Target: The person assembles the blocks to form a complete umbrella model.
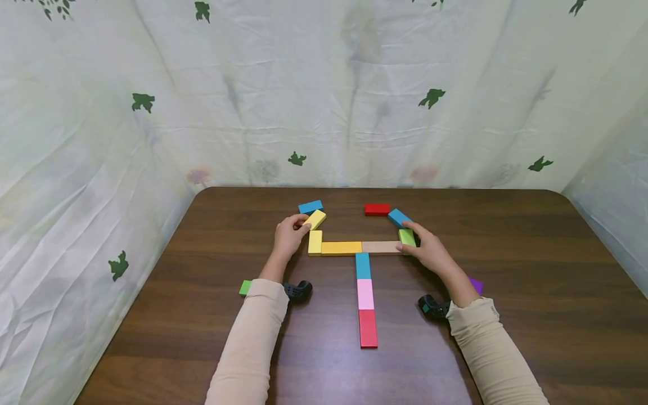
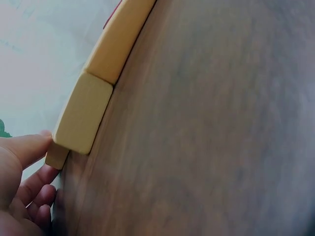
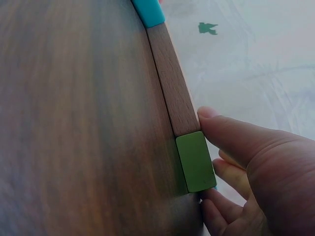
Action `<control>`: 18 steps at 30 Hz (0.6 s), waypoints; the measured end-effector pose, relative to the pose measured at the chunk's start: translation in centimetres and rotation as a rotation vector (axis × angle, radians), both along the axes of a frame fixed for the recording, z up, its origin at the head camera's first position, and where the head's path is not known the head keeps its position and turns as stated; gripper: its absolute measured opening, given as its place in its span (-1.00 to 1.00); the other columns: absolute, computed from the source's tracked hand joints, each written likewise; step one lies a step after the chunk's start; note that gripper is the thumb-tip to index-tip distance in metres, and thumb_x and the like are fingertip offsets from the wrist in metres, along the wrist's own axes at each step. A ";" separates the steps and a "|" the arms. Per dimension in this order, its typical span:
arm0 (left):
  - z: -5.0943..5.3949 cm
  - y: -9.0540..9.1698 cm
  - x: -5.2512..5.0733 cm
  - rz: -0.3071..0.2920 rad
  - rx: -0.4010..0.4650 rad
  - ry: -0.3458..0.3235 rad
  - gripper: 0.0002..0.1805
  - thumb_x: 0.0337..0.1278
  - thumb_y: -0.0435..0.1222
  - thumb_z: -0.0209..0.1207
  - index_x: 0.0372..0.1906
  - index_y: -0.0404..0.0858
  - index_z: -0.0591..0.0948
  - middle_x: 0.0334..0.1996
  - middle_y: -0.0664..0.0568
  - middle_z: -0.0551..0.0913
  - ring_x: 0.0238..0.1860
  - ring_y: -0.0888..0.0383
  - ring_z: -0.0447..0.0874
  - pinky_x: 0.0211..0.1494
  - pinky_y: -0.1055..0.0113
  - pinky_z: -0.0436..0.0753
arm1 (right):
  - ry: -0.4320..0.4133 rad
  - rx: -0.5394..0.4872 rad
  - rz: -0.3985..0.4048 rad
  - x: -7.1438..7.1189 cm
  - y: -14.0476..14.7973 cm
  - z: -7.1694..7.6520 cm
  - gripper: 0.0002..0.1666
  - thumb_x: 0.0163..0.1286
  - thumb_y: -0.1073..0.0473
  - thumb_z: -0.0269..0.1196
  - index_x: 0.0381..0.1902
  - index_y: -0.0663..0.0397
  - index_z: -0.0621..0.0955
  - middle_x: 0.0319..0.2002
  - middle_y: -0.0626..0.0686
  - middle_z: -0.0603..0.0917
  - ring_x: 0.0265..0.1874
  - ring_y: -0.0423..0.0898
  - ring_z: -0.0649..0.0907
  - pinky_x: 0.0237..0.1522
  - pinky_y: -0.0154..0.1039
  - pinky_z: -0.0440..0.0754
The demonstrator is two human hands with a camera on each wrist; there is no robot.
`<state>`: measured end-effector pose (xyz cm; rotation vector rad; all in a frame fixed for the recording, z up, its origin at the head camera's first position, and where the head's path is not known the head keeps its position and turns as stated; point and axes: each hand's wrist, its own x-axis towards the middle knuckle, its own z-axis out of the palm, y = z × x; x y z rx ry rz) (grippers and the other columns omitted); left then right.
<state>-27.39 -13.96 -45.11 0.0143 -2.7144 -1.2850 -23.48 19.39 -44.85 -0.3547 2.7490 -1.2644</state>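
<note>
My left hand (image 1: 289,239) pinches a slanted yellow block (image 1: 316,219) between thumb and fingers, just behind an upright-running yellow block (image 1: 315,243). In the left wrist view the hand (image 2: 22,182) is at that block's far end. My right hand (image 1: 429,247) has its thumb and fingers around the green block (image 1: 406,237), with fingertips near a slanted blue block (image 1: 399,217). An orange-yellow block (image 1: 341,248) and a light wooden block (image 1: 381,247) form a row between the hands. From its middle, blue (image 1: 363,265), pink (image 1: 365,294) and red (image 1: 368,328) blocks run toward me.
At the back lie a blue block (image 1: 310,207) and a red block (image 1: 377,210). A green block (image 1: 245,288) is beside the left sleeve, and a purple block (image 1: 476,286) is partly behind the right forearm. A patterned cloth hangs behind the brown table (image 1: 202,253).
</note>
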 end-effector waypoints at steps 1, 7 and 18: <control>0.1 0.1 0.0 0.002 -0.002 0.001 -0.70 0.12 -0.23 0.16 -0.04 -0.24 0.58 -0.24 -0.06 0.56 -0.15 -0.01 0.41 -0.05 0.13 0.34 | 0.000 0.001 0.002 0.0 0.0 0.0 -0.22 0.22 0.00 0.22 0.32 0.10 0.20 0.28 0.22 0.21 0.25 0.18 0.17 0.16 0.13 0.13; 0.1 0.4 0.2 0.019 -0.013 0.001 -0.69 0.13 -0.19 0.15 -0.03 -0.20 0.59 -0.23 -0.02 0.58 -0.12 0.00 0.40 0.02 0.08 0.25 | -0.010 0.003 0.006 0.0 0.0 0.0 -0.20 0.22 -0.02 0.22 0.33 0.09 0.19 0.29 0.21 0.19 0.26 0.19 0.14 0.17 0.15 0.11; 0.0 0.8 0.2 0.026 -0.037 -0.007 -0.69 0.14 -0.15 0.13 -0.02 -0.13 0.59 -0.22 0.03 0.58 -0.14 -0.01 0.36 -0.01 0.04 0.18 | -0.009 0.000 0.006 -0.1 0.0 0.0 -0.20 0.21 -0.03 0.22 0.33 0.08 0.20 0.29 0.21 0.20 0.26 0.18 0.14 0.17 0.14 0.11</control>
